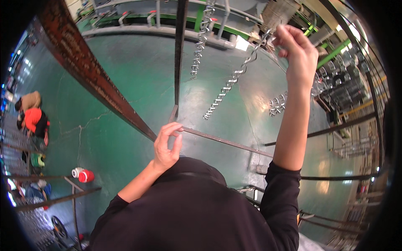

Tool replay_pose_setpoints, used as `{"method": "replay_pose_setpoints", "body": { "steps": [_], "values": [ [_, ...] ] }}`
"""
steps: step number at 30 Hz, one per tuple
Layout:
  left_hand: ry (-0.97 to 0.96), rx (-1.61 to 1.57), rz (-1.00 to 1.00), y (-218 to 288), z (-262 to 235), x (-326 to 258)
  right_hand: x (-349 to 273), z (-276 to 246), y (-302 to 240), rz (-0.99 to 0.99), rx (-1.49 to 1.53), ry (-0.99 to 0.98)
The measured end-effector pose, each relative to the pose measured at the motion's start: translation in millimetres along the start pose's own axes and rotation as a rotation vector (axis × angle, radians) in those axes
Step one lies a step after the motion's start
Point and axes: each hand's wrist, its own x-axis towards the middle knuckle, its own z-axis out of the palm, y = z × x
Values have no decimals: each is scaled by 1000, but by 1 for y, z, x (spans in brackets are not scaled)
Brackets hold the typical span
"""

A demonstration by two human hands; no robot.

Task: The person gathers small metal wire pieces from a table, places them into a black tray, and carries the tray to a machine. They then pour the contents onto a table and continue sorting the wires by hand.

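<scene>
My right hand (pixel 299 52) is raised at the upper right with its fingers curled in. Its fingertips are at the top of a hanging string of bent silvery metal pieces (pixel 228 87); whatever they grip is too small to make out. A second similar string (pixel 199 52) hangs farther left, and several short metal strands (pixel 277 104) hang behind my right forearm. Lower down, my left hand (pixel 168 146) is open, fingers bent and thumb apart, with nothing visible between them. It is beside the end of a thin metal bar (pixel 226 139).
A rusty beam (pixel 96 73) slants down at the left, and a dark upright post (pixel 179 54) stands near the middle. Grey pipes (pixel 138 30) run along the far side. People (pixel 33 119) crouch at far left, near a red-and-white jug (pixel 86 175). Stacked metal parts (pixel 339 79) fill the right.
</scene>
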Motion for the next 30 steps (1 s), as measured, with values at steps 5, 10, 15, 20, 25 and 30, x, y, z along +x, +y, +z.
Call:
{"method": "replay_pose_setpoints", "body": {
  "steps": [5, 10, 15, 20, 25, 30],
  "values": [
    [204, 88, -71, 3, -2, -20, 80, 19, 4, -47, 118, -25],
    [371, 177, -90, 4, -5, -29, 135, 51, -9, -43, 195, -110],
    [460, 208, -68, 3, -12, -30, 166, 75, -41, -88, 281, -121],
    [534, 242, -64, -6, -17, -28, 190, 91, -60, -137, 313, -150],
    [595, 218, -75, -13, -19, -27, 215, 100, -67, -136, 266, -149],
    [585, 233, -90, -12, -22, -26, 232, 106, -63, -98, 267, -155]
  ]
}}
